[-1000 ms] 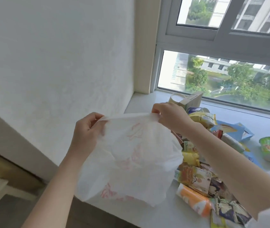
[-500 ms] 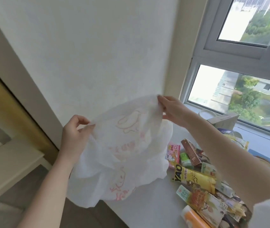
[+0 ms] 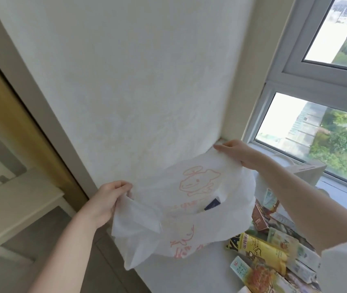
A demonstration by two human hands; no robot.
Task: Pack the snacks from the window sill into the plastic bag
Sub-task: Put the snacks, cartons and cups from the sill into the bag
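White plastic bag (image 3: 191, 210) | left grip (image 3: 107, 199) pinching | right grip (image 3: 239, 154) pinching

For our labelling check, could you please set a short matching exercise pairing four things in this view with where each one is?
Things:
1. left hand
2. right hand
3. yellow snack packet
4. cardboard box

Places:
a. lying on the sill below and right of the plastic bag
b. standing by the window glass
c. gripping the bag's lower-left edge
d. pinching the bag's upper-right edge

Pairs: 1-c, 2-d, 3-a, 4-b
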